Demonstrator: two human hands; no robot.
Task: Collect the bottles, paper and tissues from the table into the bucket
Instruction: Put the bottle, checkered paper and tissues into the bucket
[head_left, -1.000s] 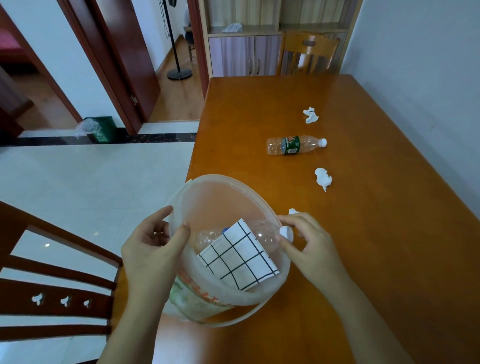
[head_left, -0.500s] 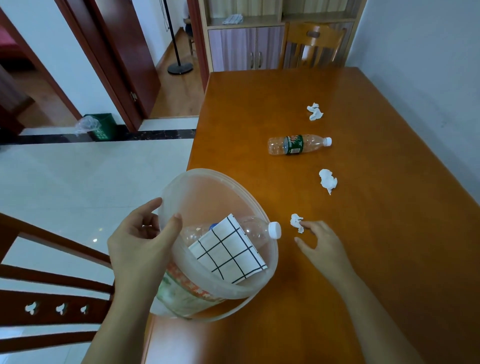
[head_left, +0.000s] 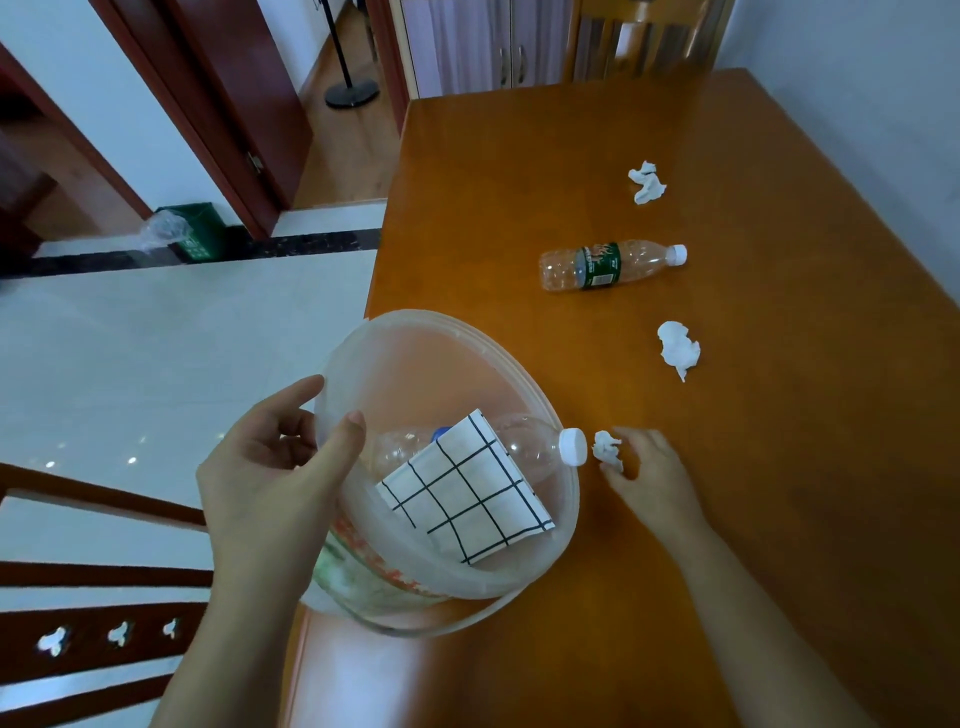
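My left hand (head_left: 275, 478) grips the left rim of a translucent plastic bucket (head_left: 415, 325), which is tilted at the near left edge of the wooden table (head_left: 779, 493). Inside lie a clear bottle (head_left: 524, 449), its white cap poking over the rim, and a checked folded paper (head_left: 467, 501). Just right of the cap, my right hand (head_left: 654, 483) pinches a small crumpled tissue (head_left: 607, 451) that rests on the table. Farther out lie a second tissue (head_left: 678, 348), a green-labelled empty bottle (head_left: 608, 265) on its side, and a third tissue (head_left: 645, 182).
A dark wooden chair back (head_left: 104, 597) stands at the lower left beside the table. Another chair (head_left: 644, 36) sits at the table's far end, with a cabinet behind. A green bin (head_left: 189, 228) is on the floor by the door. A wall runs along the table's right side.
My right hand left the bottle cap at the bucket's rim, moved right to the small tissue and closed its fingers on it. The left hand kept its hold on the bucket.
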